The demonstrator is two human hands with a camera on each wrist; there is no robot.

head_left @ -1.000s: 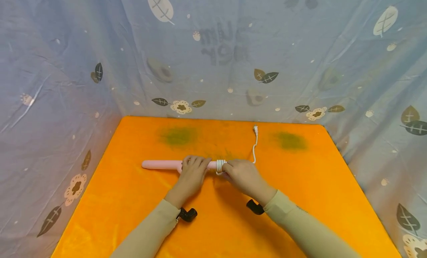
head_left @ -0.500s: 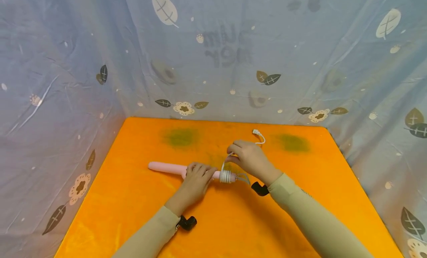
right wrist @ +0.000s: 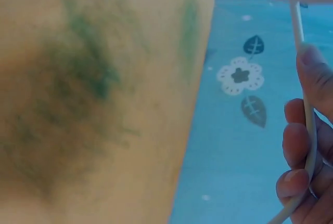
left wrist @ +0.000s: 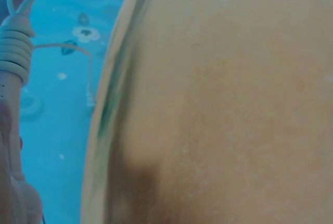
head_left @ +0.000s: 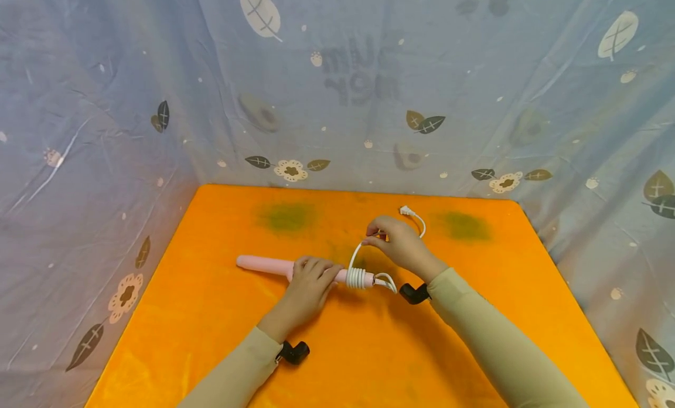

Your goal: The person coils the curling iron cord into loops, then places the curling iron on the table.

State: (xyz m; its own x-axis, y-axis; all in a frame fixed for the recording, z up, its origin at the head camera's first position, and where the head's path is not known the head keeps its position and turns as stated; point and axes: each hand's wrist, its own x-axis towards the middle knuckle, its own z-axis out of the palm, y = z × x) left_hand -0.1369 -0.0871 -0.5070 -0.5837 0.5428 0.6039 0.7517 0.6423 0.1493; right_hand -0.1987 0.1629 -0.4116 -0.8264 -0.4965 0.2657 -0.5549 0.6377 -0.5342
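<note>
A pink curling iron (head_left: 268,265) lies crosswise in the head view, its barrel pointing left. My left hand (head_left: 308,288) grips its handle, with the fingers over the top. White cord (head_left: 356,278) is wound in several coils round the handle's right end, and a loose loop sticks out beyond them. Up and to the right of the coils, my right hand (head_left: 399,247) pinches the cord's free length. In the right wrist view that cord (right wrist: 297,21) runs between thumb and curled fingers. The coils (left wrist: 14,50) also show in the left wrist view. Past my right hand lies the white plug (head_left: 406,210).
An orange cloth-covered table (head_left: 221,337) with dark green smudges lies under everything. Blue-grey patterned curtains (head_left: 337,91) enclose its back and sides. Black wrist-camera mounts (head_left: 295,353) stick out from both sleeves.
My right hand has moved from the coils up and back, drawing a stretch of cord off the handle. The plug end has bent round. My left hand stays on the handle, which tilts slightly.
</note>
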